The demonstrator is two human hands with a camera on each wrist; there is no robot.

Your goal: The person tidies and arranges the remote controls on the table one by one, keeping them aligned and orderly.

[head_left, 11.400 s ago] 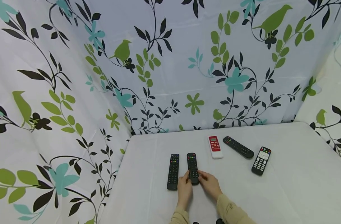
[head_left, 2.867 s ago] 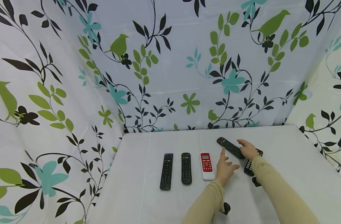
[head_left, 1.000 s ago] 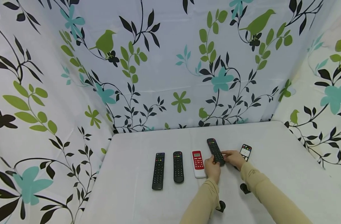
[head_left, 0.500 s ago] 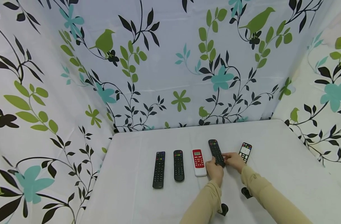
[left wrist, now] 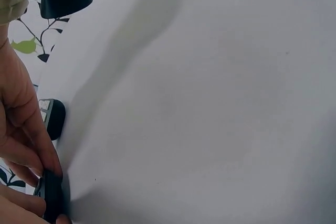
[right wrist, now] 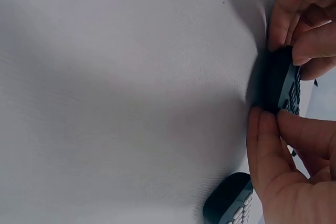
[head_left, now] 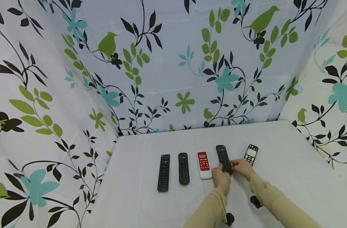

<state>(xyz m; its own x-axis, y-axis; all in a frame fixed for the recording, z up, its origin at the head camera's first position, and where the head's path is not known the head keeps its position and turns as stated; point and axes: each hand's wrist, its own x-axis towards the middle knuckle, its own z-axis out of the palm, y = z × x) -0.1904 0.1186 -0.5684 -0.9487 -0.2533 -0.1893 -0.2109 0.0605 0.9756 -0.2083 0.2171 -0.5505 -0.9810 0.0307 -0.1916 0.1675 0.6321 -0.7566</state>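
Observation:
A black remote control with small coloured buttons at its far end lies on the white cloth, tilted slightly left. At its near end my left hand pinches the left side. Thumb and fingertips of my right hand pinch its right edge; the right wrist view shows that right hand below the remote control and the left hand above it. Just left lies a red-and-white remote control. A black remote control with white buttons is partly hidden behind my right hand.
Further left, two black remote controls lie side by side, roughly parallel. The white-covered table ends at patterned curtains at the back and sides. Dark wrist devices sit by both sleeves.
The red-and-white remote control moved nearer, into the row. Both hands came right to the slanted black one, turned it straighter, and over the last second shifted it slightly right and nearer.

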